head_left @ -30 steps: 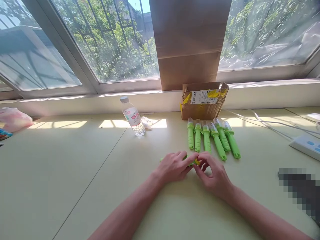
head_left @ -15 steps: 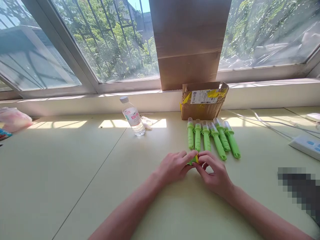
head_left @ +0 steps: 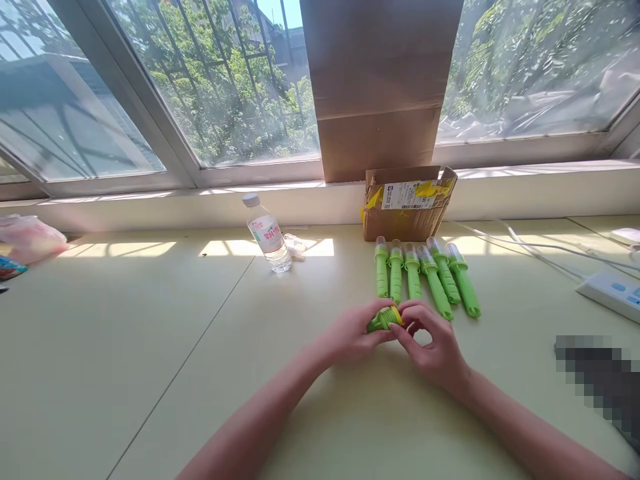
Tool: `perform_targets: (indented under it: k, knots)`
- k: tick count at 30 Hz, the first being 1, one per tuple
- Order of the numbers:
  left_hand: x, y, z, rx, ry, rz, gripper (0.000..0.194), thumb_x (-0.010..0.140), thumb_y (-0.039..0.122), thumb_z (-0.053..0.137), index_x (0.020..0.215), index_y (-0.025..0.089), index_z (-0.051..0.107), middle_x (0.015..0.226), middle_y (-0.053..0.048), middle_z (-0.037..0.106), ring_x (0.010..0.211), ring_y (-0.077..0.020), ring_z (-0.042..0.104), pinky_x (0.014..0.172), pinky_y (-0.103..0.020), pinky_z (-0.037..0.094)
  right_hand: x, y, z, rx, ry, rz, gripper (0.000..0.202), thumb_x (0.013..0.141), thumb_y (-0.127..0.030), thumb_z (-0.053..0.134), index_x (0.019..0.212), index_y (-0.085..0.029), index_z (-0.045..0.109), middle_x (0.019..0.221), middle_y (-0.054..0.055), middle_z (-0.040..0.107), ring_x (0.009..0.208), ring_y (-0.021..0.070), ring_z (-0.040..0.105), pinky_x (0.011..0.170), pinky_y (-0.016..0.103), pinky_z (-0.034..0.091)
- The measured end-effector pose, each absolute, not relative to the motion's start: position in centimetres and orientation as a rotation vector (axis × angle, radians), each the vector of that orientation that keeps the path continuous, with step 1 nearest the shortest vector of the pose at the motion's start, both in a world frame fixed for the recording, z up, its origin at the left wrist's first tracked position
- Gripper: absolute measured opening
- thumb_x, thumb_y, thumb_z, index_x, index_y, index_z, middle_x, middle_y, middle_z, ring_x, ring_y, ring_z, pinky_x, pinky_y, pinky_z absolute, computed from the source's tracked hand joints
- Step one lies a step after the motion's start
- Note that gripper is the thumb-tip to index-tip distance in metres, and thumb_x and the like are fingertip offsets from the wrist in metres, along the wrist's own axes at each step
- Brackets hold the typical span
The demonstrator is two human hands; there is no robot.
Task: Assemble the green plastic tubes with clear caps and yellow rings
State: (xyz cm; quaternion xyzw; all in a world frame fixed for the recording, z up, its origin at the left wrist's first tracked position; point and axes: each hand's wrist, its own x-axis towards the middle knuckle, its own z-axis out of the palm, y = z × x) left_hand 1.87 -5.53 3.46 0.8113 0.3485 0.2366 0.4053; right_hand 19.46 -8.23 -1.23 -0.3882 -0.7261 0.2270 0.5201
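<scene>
A small green threaded piece with a yellow ring at its right end [head_left: 384, 319] sits between my two hands, just above the table. My left hand [head_left: 356, 333] is closed around its green body from the left. With thumb and fingertips, my right hand [head_left: 434, 343] pinches its yellow end, leaving a round gap between thumb and palm. Just beyond my fingers lies a row of several green handles with clear caps [head_left: 413, 277], their capped ends pointing away from me. The near tips of some handles are partly hidden by my hands.
An open cardboard box [head_left: 407, 210] stands behind the handles by the sill. A water bottle [head_left: 269, 237] with a small crumpled packet [head_left: 296, 245] is left of it. At right are a white power strip [head_left: 613, 293], cables and a pixelated dark object [head_left: 600, 373]; a pink bag [head_left: 33, 240] lies far left.
My left fingers have shifted back and the piece has turned, so more of its green threaded body shows. My right hand keeps its pinch at the yellow end.
</scene>
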Motion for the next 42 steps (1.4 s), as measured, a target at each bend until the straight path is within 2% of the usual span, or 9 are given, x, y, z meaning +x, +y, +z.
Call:
perform_targets:
  k: [2, 4, 6, 9, 14, 22, 34, 42]
  knots:
    - [1.8, -5.5, 3.5, 1.935, 0.884, 0.613, 0.038, 0.083, 0.041, 0.052, 0.117, 0.026, 0.051, 0.103, -0.003, 0.061, 0.089, -0.0168, 0.057, 0.076, -0.025, 0.043, 19.5, -8.2, -1.3, -0.916, -1.738, 0.580, 0.013, 0.079, -0.017, 0.061, 0.085, -0.020, 0.050, 0.089, 0.002, 0.050, 0.063, 0.0082, 0.051, 0.051, 0.024, 0.047]
    - [1.7, -5.6, 3.4, 1.791, 0.896, 0.550, 0.041, 0.083, 0.044, 0.052, 0.119, 0.025, 0.050, 0.084, -0.001, 0.060, 0.066, -0.0116, 0.055, 0.059, -0.021, 0.043, 19.6, -8.1, -1.4, -0.907, -1.733, 0.617, 0.018, 0.077, -0.019, 0.064, 0.086, -0.020, 0.048, 0.090, 0.002, 0.050, 0.062, 0.0079, 0.051, 0.050, 0.024, 0.047]
    - [1.7, -5.6, 3.2, 1.629, 0.885, 0.459, 0.045, 0.083, 0.047, 0.051, 0.122, 0.025, 0.046, 0.067, 0.003, 0.052, 0.045, -0.0067, 0.043, 0.042, -0.018, 0.035, 19.6, -8.1, -1.5, -0.910, -1.725, 0.656, 0.024, 0.075, -0.021, 0.067, 0.087, -0.021, 0.047, 0.090, 0.001, 0.050, 0.060, 0.0076, 0.051, 0.050, 0.024, 0.046]
    - [1.9, -5.8, 2.9, 1.437, 0.827, 0.420, 0.046, 0.083, 0.049, 0.049, 0.121, 0.023, 0.046, 0.060, 0.005, 0.046, 0.037, -0.0046, 0.037, 0.033, -0.015, 0.028, 19.6, -8.0, -1.5, -0.918, -1.712, 0.715, 0.028, 0.073, -0.023, 0.070, 0.088, -0.021, 0.046, 0.088, 0.000, 0.051, 0.060, 0.0079, 0.052, 0.050, 0.024, 0.047]
    - [2.2, -5.9, 2.6, 1.285, 0.725, 0.478, 0.042, 0.084, 0.049, 0.048, 0.114, 0.019, 0.049, 0.057, 0.005, 0.046, 0.037, -0.0056, 0.040, 0.031, -0.015, 0.031, 19.5, -7.9, -1.3, -0.944, -1.701, 0.813, 0.032, 0.072, -0.025, 0.072, 0.090, -0.023, 0.045, 0.087, -0.001, 0.052, 0.059, 0.0085, 0.054, 0.049, 0.024, 0.047]
    - [2.2, -5.8, 2.7, 1.201, 0.716, 0.496, 0.041, 0.083, 0.049, 0.050, 0.112, 0.020, 0.048, 0.058, 0.005, 0.048, 0.036, -0.0061, 0.042, 0.029, -0.015, 0.030, 19.2, -7.9, -1.2, -0.983, -1.676, 0.818, 0.024, 0.076, -0.027, 0.067, 0.083, -0.022, 0.045, 0.086, -0.002, 0.052, 0.061, 0.0081, 0.054, 0.051, 0.023, 0.047]
    - [2.1, -5.6, 2.6, 1.159, 0.657, 0.487, 0.040, 0.082, 0.049, 0.050, 0.109, 0.019, 0.048, 0.055, 0.005, 0.050, 0.036, -0.0067, 0.042, 0.032, -0.016, 0.031, 19.1, -7.9, -1.1, -0.983, -1.666, 0.668, 0.019, 0.077, -0.027, 0.066, 0.079, -0.021, 0.048, 0.089, 0.001, 0.050, 0.062, 0.0076, 0.053, 0.049, 0.022, 0.047]
    - [1.9, -5.6, 2.4, 1.135, 0.617, 0.505, 0.034, 0.085, 0.048, 0.044, 0.099, 0.017, 0.050, 0.056, 0.003, 0.050, 0.036, -0.0069, 0.042, 0.032, -0.017, 0.031, 18.8, -8.0, -1.0, -0.993, -1.647, 0.602, 0.022, 0.076, -0.027, 0.068, 0.080, -0.021, 0.048, 0.091, 0.001, 0.050, 0.061, 0.0073, 0.053, 0.049, 0.023, 0.049]
